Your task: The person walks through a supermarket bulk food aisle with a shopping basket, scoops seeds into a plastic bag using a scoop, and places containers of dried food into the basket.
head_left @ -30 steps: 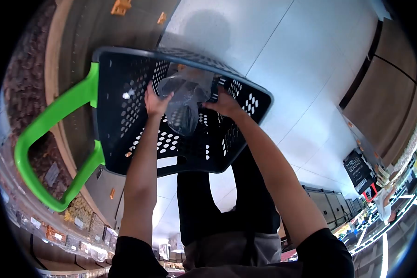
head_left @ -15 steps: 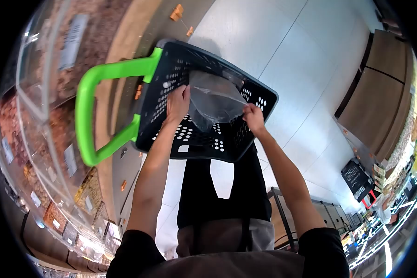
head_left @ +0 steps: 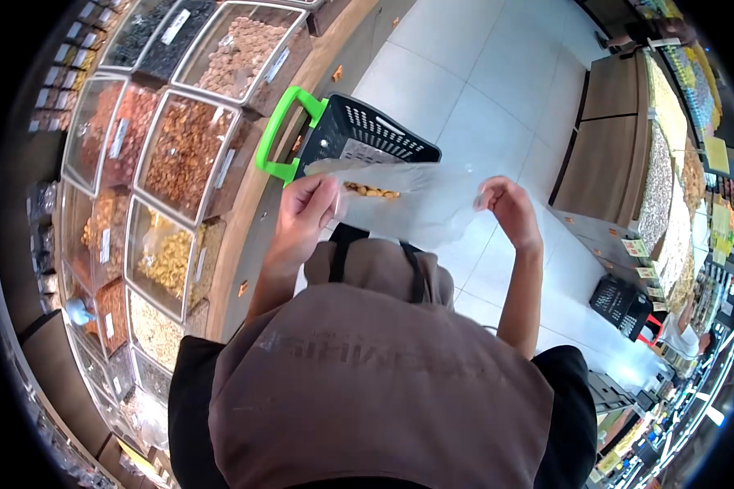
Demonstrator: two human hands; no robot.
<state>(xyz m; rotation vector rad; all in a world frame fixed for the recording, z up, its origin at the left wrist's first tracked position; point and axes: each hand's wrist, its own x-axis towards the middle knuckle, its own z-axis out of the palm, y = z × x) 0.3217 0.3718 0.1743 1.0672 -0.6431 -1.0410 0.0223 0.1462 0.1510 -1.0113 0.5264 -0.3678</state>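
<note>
From here I have the left hand and right hand clamped on a clear bag, brown pieces showing through, green-handled basket beyond, apron lettering below too faint to read.

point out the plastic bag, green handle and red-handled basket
plastic bag (head_left: 424, 204), head view, its pale middle
green handle (head_left: 272, 130), head view, its outer bar
red-handled basket (head_left: 620, 306), head view, its dark body

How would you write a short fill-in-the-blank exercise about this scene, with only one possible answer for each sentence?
1. A plastic ____ stretches between the left hand and the right hand.
2. The nearer basket has a ____ handle.
3. The lidded bins are nearer the ____ hand.

Missing words: bag; green; left.
</note>
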